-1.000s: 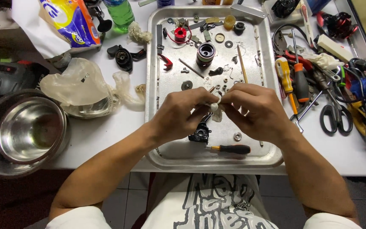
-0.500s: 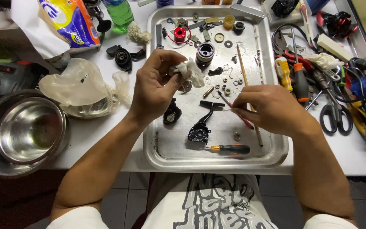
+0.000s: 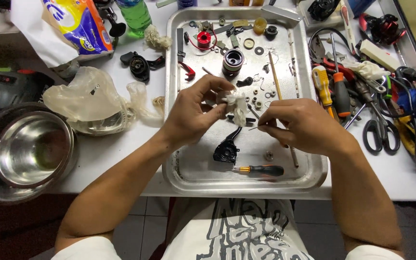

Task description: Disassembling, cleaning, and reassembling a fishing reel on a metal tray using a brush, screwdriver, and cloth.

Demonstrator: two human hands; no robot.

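My left hand (image 3: 196, 113) pinches a crumpled white scrap of tissue (image 3: 237, 103) over the middle of a metal tray (image 3: 188, 173). To its right, my right hand (image 3: 299, 126) grips a thin metal pin (image 3: 254, 128) between thumb and fingers, its tip pointing left toward the tissue. Below the hands a black reel body part (image 3: 227, 149) and a small screwdriver with a black and orange handle (image 3: 261, 170) lie on the tray. Farther back sit a dark spool (image 3: 233, 60), a red spool (image 3: 203, 38), a thin wooden stick (image 3: 275, 77) and several small washers and screws.
A steel bowl (image 3: 25, 147) stands at the left edge, with a crumpled clear plastic bag (image 3: 90, 101) beside it. Right of the tray lie screwdrivers (image 3: 331, 89), scissors (image 3: 381, 130) and cables. A green bottle (image 3: 135, 14) and a colourful bag (image 3: 80, 24) sit at the back left.
Both hands have shifted on the tray. The left hand came back toward the middle with the tissue, and the right hand now holds a thin pin up near it.
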